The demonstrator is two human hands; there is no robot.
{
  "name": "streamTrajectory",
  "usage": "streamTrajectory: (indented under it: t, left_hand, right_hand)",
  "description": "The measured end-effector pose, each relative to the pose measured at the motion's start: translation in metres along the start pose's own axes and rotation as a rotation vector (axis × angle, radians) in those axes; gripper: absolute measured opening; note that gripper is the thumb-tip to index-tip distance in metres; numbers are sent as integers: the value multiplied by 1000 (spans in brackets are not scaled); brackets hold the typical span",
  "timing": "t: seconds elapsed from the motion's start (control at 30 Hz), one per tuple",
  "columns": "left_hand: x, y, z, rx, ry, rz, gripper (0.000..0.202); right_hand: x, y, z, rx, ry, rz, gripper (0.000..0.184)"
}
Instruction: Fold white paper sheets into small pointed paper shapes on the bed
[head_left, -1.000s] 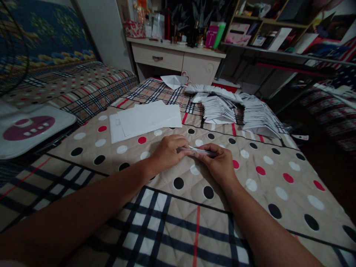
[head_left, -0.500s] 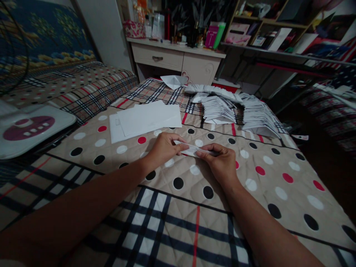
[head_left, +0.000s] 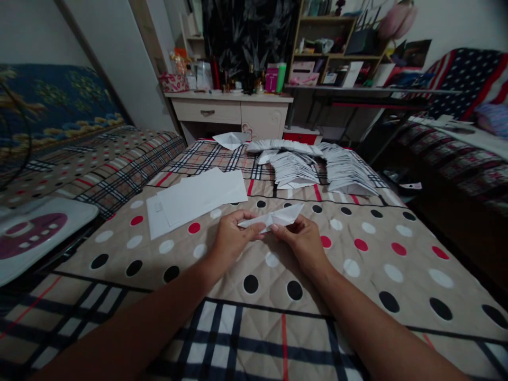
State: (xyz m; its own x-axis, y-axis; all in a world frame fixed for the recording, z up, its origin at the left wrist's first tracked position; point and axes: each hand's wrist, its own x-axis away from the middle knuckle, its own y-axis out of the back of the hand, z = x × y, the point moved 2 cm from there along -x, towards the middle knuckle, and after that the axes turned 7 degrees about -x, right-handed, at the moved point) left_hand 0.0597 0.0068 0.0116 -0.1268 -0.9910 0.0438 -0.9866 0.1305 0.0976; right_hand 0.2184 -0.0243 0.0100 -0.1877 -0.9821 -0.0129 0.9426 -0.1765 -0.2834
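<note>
A small folded white paper (head_left: 283,214), long with pointed ends and a crease in its middle, is held above the bed between both hands. My left hand (head_left: 235,233) pinches its left part, thumb on the near side. Around the right part my right hand (head_left: 304,238) is closed, its thumb near the middle crease and its other fingers partly hidden behind the paper. Flat white sheets (head_left: 198,196) lie on the bedspread beyond my left hand. Farther off to the right are a stack of folded papers (head_left: 293,169) and a larger stack of folded papers (head_left: 347,172).
A polka-dot and plaid bedspread (head_left: 273,338) covers the bed. At its far end lie a paper boat-like fold (head_left: 231,139) and a row of folded papers (head_left: 283,146). A white fan base (head_left: 75,211) stands at the left; a dresser (head_left: 222,111) is behind.
The folded paper has turned and opened out, so its pointed ends and middle crease show. Both hands still hold it. The camera view has tilted up and shifted right.
</note>
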Motion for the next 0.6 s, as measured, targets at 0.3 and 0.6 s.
streamTrajectory:
  t: [0.3, 0.6]
  left_hand:
    - [4, -4, -1, 18, 101, 124, 38]
    - [3, -1, -5, -74, 47, 170, 27]
  right_hand:
    - [3, 1, -4, -183, -78, 53, 27]
    - [2, 5, -5, -140, -15, 4, 36]
